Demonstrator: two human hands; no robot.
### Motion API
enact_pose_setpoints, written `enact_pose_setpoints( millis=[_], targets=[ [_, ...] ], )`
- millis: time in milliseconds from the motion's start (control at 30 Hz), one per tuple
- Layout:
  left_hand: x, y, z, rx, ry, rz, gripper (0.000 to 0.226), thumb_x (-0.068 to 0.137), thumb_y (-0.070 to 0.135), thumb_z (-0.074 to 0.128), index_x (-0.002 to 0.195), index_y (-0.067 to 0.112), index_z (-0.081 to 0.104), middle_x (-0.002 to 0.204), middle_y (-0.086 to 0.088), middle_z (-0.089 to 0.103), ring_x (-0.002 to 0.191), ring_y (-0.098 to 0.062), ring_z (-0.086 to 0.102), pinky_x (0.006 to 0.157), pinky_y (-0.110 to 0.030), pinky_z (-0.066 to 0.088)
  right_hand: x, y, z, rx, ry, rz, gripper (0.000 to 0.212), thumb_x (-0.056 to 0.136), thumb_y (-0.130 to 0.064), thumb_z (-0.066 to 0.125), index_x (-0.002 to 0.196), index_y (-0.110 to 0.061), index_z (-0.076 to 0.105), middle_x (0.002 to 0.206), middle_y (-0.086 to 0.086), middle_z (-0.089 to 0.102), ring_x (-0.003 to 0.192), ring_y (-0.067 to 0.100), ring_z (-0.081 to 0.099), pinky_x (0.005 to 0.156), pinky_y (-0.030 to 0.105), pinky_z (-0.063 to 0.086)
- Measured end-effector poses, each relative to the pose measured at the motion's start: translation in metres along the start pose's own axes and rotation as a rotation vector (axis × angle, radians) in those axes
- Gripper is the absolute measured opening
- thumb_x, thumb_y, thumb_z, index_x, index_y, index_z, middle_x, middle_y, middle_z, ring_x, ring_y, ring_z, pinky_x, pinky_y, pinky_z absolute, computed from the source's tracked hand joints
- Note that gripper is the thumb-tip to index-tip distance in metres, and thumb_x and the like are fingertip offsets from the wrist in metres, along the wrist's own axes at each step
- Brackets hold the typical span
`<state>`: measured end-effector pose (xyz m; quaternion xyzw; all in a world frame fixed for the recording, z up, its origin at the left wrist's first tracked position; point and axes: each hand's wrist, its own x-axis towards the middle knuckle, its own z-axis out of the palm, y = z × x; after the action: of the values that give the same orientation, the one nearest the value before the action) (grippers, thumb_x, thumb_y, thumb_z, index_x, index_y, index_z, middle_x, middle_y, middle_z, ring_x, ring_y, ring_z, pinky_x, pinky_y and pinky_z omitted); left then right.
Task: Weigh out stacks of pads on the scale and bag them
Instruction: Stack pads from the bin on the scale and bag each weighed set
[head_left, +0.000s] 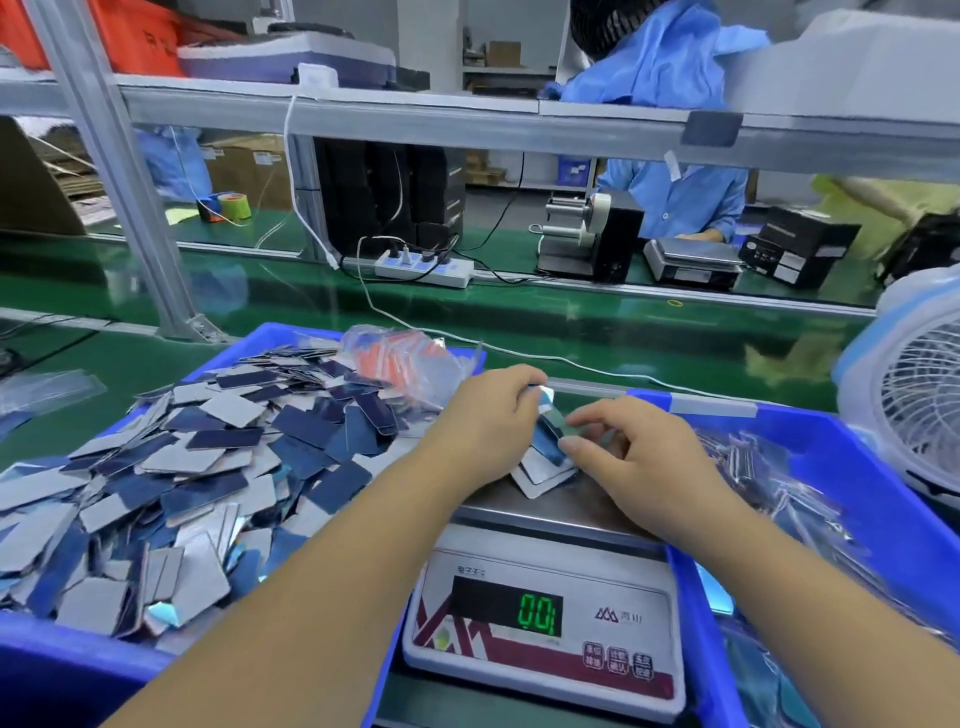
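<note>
A digital scale (545, 618) with a green lit display stands between two blue bins. On its steel pan lies a small stack of blue and grey pads (543, 470), partly fanned and tilted. My left hand (483, 421) curls round the stack's far end and pinches a shiny pad at the top. My right hand (639, 452) pinches the stack's near right edge with fingertips and thumb. A heap of loose pads (182, 478) fills the blue bin (62, 660) on the left.
The blue bin (852, 467) on the right holds clear bags of packed pads. A bag with orange pieces (400, 358) lies at the left bin's back. A white fan (914, 410) stands far right. Beyond the green belt, a person in blue sits at another scale.
</note>
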<state>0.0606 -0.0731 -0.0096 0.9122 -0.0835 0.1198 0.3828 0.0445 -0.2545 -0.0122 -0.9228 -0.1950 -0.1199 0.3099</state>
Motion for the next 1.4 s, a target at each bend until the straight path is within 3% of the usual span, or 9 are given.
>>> enact_pose_setpoints(
  millis=[67,167,267,367,533,600,700,967,1400],
  targets=[
    [0.000,-0.003,-0.004,-0.021,0.002,-0.019,0.035,0.103,0.018,0.040,0.128,0.020,0.064,0.100,0.002,0.063,0.070,-0.001,0.049,0.059,-0.009,0.035,0.000,-0.001,0.002,-0.034,-0.013,-0.019,0.015,0.086,-0.035,0.071,0.101,-0.034,0.071,0.093,-0.012,0.064,0.081,-0.003,0.053,0.072,0.002,0.034],
    [0.001,-0.008,-0.008,-0.037,0.016,-0.066,0.039,0.100,0.015,0.039,0.125,0.022,0.067,0.105,0.005,0.061,0.085,-0.008,0.056,0.073,-0.017,0.040,0.000,-0.001,0.001,-0.057,-0.046,-0.029,0.010,0.090,-0.032,0.067,0.096,-0.037,0.073,0.089,-0.015,0.059,0.081,-0.004,0.051,0.071,0.008,0.033],
    [-0.001,-0.012,-0.008,0.003,-0.052,-0.068,0.031,0.094,0.010,0.038,0.095,0.029,0.062,0.093,0.002,0.047,0.085,-0.019,0.047,0.075,-0.027,0.035,-0.002,-0.002,0.000,-0.044,-0.068,-0.013,0.013,0.092,-0.031,0.063,0.093,-0.037,0.074,0.091,-0.014,0.059,0.086,0.004,0.054,0.077,0.025,0.041],
    [-0.002,-0.015,-0.010,0.012,-0.057,-0.073,0.024,0.092,0.011,0.039,0.084,0.028,0.053,0.086,0.003,0.049,0.079,-0.017,0.044,0.074,-0.030,0.039,-0.002,-0.003,-0.001,-0.032,-0.066,-0.020,0.012,0.091,-0.030,0.063,0.090,-0.037,0.073,0.092,-0.013,0.059,0.086,0.003,0.054,0.077,0.024,0.042],
    [-0.007,-0.019,-0.020,-0.170,0.051,-0.104,0.035,0.095,0.013,0.042,0.088,0.040,0.062,0.099,0.018,0.070,0.075,0.003,0.060,0.062,-0.014,0.045,-0.001,-0.002,-0.007,-0.015,-0.020,-0.016,0.016,0.090,-0.027,0.064,0.083,-0.042,0.064,0.089,-0.015,0.059,0.081,-0.012,0.049,0.068,0.006,0.033],
    [-0.008,-0.022,-0.025,-0.234,0.125,-0.128,0.033,0.094,0.013,0.044,0.085,0.038,0.064,0.090,0.017,0.070,0.053,0.003,0.051,0.048,-0.012,0.041,-0.002,-0.002,-0.008,-0.008,-0.007,-0.006,0.018,0.089,-0.026,0.064,0.081,-0.041,0.064,0.087,-0.016,0.059,0.081,-0.012,0.050,0.065,0.006,0.032],
    [-0.008,-0.025,-0.029,-0.262,0.187,-0.173,0.028,0.093,0.014,0.046,0.088,0.032,0.067,0.060,0.022,0.058,0.045,0.000,0.044,0.042,-0.012,0.036,-0.002,0.000,-0.008,0.010,0.004,0.004,0.021,0.089,-0.024,0.064,0.078,-0.042,0.063,0.085,-0.017,0.059,0.079,-0.010,0.051,0.064,0.007,0.031],
    [-0.008,-0.028,-0.028,-0.302,0.237,-0.247,0.025,0.088,0.013,0.046,0.085,0.028,0.066,0.051,0.015,0.046,0.053,-0.013,0.045,0.058,-0.030,0.044,-0.002,0.001,-0.010,0.018,0.036,0.017,0.018,0.089,-0.022,0.065,0.077,-0.035,0.068,0.079,-0.016,0.059,0.077,-0.008,0.052,0.064,0.012,0.034],
    [-0.006,-0.031,-0.027,-0.303,0.224,-0.253,0.025,0.087,0.013,0.046,0.085,0.030,0.064,0.044,0.019,0.044,0.049,-0.009,0.043,0.057,-0.030,0.044,-0.002,0.004,-0.012,0.023,0.034,0.026,0.017,0.089,-0.024,0.064,0.075,-0.032,0.068,0.074,-0.014,0.061,0.072,-0.001,0.052,0.061,0.020,0.037]
  ],
)
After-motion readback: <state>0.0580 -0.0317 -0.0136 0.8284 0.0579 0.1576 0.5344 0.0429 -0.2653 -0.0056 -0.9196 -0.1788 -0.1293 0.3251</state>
